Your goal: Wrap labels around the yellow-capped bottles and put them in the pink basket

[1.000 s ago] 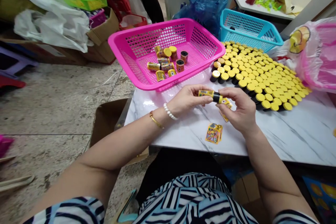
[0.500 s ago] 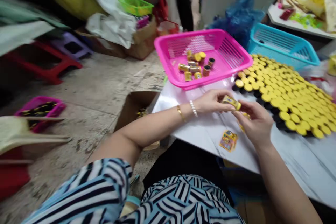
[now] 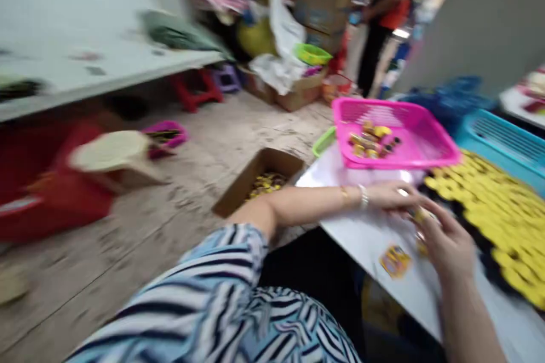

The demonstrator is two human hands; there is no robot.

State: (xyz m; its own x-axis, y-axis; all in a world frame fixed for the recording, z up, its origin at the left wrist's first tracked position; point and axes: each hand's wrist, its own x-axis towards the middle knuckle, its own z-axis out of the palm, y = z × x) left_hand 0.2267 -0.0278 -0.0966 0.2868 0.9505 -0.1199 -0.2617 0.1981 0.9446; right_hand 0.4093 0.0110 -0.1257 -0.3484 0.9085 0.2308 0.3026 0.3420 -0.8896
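We have a small yellow container [image 3: 422,216], blurred, above the white table [image 3: 381,232], in front of us. Our right hand [image 3: 451,241] grasps it between thumb and fingers. Our left hand [image 3: 394,195], bracelets at its wrist, reaches in from the other side with its fingers close to the container; we cannot tell whether they grip it. Below our hands, orange and yellow stickers [image 3: 395,261] lie on the table near its edge. Just to the right spreads a dense group of yellow-topped containers [image 3: 506,210] with dark sides. Beyond our hands, the pink basket [image 3: 395,163] holds a loose cluster of small containers, and the blue basket [image 3: 506,144] stands to its right. On the floor, an open cardboard box [image 3: 234,193] contains yellow and dark pieces. Farther back, a person [image 3: 383,17] stands.
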